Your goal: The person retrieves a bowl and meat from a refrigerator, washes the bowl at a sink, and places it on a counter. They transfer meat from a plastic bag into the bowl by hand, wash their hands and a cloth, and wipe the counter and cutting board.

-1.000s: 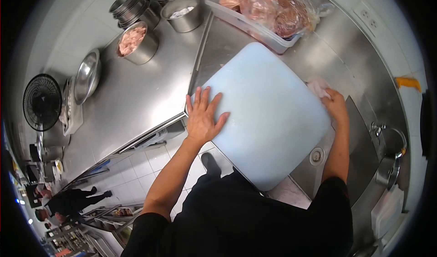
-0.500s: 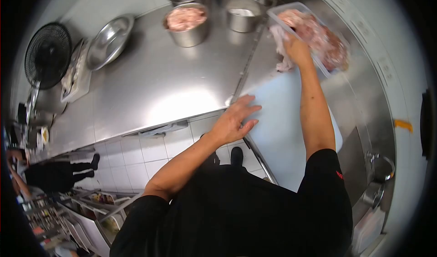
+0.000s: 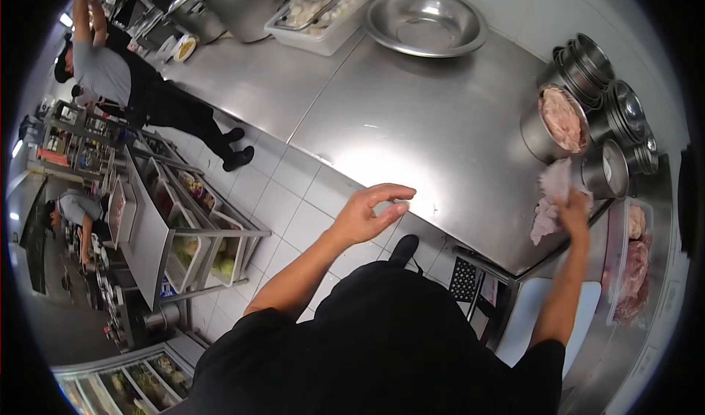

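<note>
My right hand (image 3: 574, 211) grips a crumpled pale pinkish-white cloth (image 3: 546, 222) at the right end of the steel counter (image 3: 433, 114). The hand and cloth are slightly blurred. Just beyond them stand a steel pot of pale pink raw meat (image 3: 564, 120) and a smaller steel pot (image 3: 608, 169) with something white inside. My left hand (image 3: 369, 213) hangs in the air by the counter's front edge, thumb and fingers apart, with nothing in it.
A clear tub of raw meat (image 3: 630, 268) stands right of the pale blue cutting board (image 3: 532, 305). At the back are a wide steel bowl (image 3: 426, 22) and a white bin (image 3: 323, 42) with tongs. A co-worker (image 3: 117, 77) stands left, near a shelved cart (image 3: 150, 231).
My view has swung left. The cloth, earlier beside the meat tub with my right hand on it, is now on the steel counter near the pots. My left hand stays raised and empty.
</note>
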`<state>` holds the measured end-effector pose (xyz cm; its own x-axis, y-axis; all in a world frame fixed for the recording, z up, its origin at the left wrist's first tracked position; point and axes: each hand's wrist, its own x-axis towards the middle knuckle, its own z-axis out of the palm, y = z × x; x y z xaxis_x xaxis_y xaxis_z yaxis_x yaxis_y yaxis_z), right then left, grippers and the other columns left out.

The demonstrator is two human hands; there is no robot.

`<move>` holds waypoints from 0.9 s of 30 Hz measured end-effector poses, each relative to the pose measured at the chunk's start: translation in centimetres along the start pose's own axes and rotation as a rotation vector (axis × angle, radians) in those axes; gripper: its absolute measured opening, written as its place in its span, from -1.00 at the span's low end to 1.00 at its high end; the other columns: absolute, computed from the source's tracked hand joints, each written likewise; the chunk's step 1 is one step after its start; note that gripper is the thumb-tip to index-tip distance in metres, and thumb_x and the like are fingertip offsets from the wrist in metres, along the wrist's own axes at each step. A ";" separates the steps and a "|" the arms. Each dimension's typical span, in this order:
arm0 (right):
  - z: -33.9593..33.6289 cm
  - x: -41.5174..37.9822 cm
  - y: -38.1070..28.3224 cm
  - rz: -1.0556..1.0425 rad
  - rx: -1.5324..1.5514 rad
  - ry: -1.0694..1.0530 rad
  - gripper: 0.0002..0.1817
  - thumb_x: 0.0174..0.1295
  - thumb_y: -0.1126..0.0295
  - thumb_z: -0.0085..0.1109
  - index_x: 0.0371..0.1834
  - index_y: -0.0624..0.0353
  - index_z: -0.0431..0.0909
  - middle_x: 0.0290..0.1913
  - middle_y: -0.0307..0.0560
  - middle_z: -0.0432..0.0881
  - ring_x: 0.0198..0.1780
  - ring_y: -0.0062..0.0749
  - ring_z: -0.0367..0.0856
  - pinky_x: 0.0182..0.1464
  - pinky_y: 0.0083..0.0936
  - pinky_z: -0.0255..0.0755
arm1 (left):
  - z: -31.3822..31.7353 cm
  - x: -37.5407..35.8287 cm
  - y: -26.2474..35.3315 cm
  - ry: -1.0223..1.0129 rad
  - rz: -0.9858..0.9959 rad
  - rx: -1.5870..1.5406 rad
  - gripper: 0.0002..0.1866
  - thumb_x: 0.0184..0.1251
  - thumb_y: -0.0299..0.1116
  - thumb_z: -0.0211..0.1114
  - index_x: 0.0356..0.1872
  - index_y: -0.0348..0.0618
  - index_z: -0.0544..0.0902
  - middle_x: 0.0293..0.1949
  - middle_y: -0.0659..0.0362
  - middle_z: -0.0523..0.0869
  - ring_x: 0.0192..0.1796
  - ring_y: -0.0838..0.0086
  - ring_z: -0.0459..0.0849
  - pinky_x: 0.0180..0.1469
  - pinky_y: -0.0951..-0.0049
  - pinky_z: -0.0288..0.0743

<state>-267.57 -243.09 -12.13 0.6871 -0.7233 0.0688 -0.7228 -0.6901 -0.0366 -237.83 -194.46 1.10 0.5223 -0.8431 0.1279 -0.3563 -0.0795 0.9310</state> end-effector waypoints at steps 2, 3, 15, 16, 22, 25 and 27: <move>-3.9 -1.2 -11.4 0.222 -0.116 -0.041 -0.08 0.23 -0.31 -0.06 0.43 0.23 0.19 0.39 0.32 0.24 0.43 0.15 0.16 0.40 0.00 0.01 | -1.9 -2.2 -0.6 0.029 -0.043 0.052 -0.73 0.33 -0.36 0.27 0.01 -0.16 0.65 -0.06 0.10 0.72 -0.02 0.36 0.68 0.06 0.40 0.52; -2.5 -1.3 -12.9 0.279 -0.098 0.080 -0.08 0.23 -0.31 -0.07 0.42 0.24 0.20 0.37 0.33 0.27 0.42 0.14 0.19 0.40 0.00 0.02 | -2.8 -3.0 -0.8 0.031 -0.054 0.074 -0.73 0.32 -0.37 0.27 0.02 -0.17 0.65 -0.07 0.10 0.73 -0.04 0.37 0.68 0.06 0.41 0.52; 0.0 6.7 -47.8 -0.254 0.436 0.170 -0.37 0.27 -0.12 -0.04 0.42 -0.34 0.24 0.34 0.10 0.33 0.41 0.05 0.14 0.40 0.20 -0.21 | -1.6 -4.7 -1.7 -0.040 -0.015 0.052 -0.75 0.29 -0.42 0.26 -0.03 -0.20 0.66 -0.08 0.07 0.73 0.03 0.31 0.67 0.11 0.34 0.48; 0.1 5.4 -49.9 -0.413 0.455 0.114 -0.38 0.24 -0.10 -0.01 0.41 -0.36 0.27 0.35 0.09 0.31 0.42 0.07 0.10 0.42 0.20 -0.24 | -0.8 -3.7 -1.0 -0.087 0.053 0.103 -0.76 0.28 -0.43 0.27 -0.04 -0.20 0.66 -0.08 0.06 0.73 0.03 0.30 0.67 0.10 0.35 0.49; -1.2 -7.2 -49.9 -0.764 0.599 0.169 -0.43 0.12 0.29 0.16 0.28 -0.27 0.44 0.17 -0.05 0.49 0.30 -0.06 0.32 0.45 0.10 -0.14 | -0.8 -6.5 -1.3 -0.417 -0.190 0.059 -0.80 0.20 -0.43 0.35 -0.16 -0.22 0.69 -0.30 0.13 0.76 -0.17 0.38 0.70 0.00 0.40 0.50; -3.0 -11.0 -41.6 -0.608 0.557 0.208 -0.56 0.07 0.35 0.16 0.10 -0.17 0.56 0.06 -0.09 0.57 0.21 -0.15 0.42 0.40 0.03 -0.05 | -0.5 -10.2 -2.0 -0.414 -0.363 -0.122 -0.81 0.26 -0.36 0.32 -0.17 -0.23 0.68 -0.31 0.15 0.75 -0.16 0.45 0.68 0.02 0.43 0.46; -3.8 -13.1 -34.9 -0.435 0.590 0.210 -0.62 0.04 0.37 0.18 -0.01 -0.10 0.62 0.01 -0.10 0.59 0.18 -0.17 0.45 0.38 0.02 -0.03 | 0.3 -12.5 -3.0 -0.342 -0.412 -0.180 -0.76 0.33 -0.29 0.28 -0.12 -0.24 0.67 -0.26 0.16 0.74 -0.10 0.49 0.65 0.08 0.46 0.41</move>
<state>-251.62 -209.41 -7.96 0.8296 -0.4041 0.3854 -0.1900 -0.8532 -0.4858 -243.53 -183.80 -3.43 0.2985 -0.8883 -0.3491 -0.0223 -0.3722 0.9279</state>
